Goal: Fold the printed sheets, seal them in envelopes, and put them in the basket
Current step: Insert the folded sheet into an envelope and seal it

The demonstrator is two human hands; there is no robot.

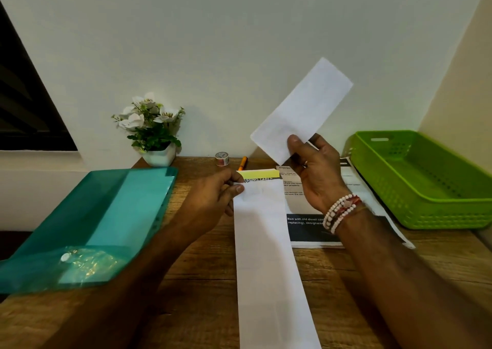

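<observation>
Your left hand (221,191) pinches the folded white paper strip (266,255), cut off below, reading "ESSING TABLE"; your right hand (316,173) grips a white paper envelope (300,109).

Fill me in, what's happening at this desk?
A person is mid-task at a wooden desk. The right hand holds a white envelope up in the air; the left hand pinches the top of a long folded sheet lying on the desk. The green basket has nothing visible in it yet.
</observation>
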